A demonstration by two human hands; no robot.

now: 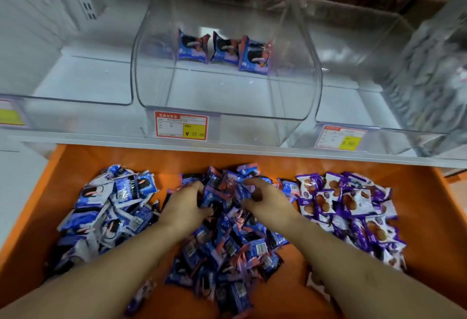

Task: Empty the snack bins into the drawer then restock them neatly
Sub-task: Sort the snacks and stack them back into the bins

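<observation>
Drawer (429, 205), orange, is holding three heaps: blue-white packets (111, 207) left, blue-pink packets (227, 248) centre, purple biscuit packets (353, 207) right. Middle clear bin (227, 96) is holding three blue-pink packets standing upright in a row at its back. My left grip (188, 207) and right grip (265, 198) are curling around centre-heap packets.

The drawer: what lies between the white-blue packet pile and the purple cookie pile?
In the head view, a middle pile of dark blue-pink packets lies there, with both hands, left and right, gripping it.
</observation>
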